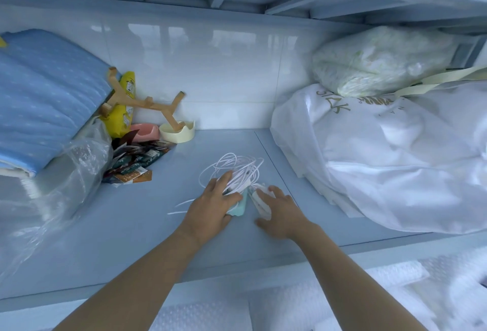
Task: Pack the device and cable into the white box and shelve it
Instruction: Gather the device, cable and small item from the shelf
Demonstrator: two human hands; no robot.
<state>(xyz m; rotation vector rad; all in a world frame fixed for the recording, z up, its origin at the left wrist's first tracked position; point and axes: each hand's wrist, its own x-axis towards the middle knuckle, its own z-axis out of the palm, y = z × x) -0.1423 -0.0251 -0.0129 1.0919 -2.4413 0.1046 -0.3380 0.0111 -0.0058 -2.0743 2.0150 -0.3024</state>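
On the shelf [131, 225] we saw a big white bag [395, 159] at the right, with a smaller bag [376, 61] on top. At the left lay a blue quilt [39, 93] and clear plastic [66, 172]. By the back wall stood a wooden stand [142, 102], a yellow pack [126, 88], a cream bowl [179, 134], a pink bowl [143, 131] and loose packets [134, 164].

Our left hand [213, 206] lay mid-shelf, fingers spread and fairly straight, pressing the near edge of the cable [237, 167]. Its white coil fanned out beyond the fingertips. Our right hand [282, 212] sat just beside it, fingers laid over the white device [259, 203]; we could not tell whether they gripped it. A mint item [241, 209] lay between the hands, partly under the left palm and touching the device.
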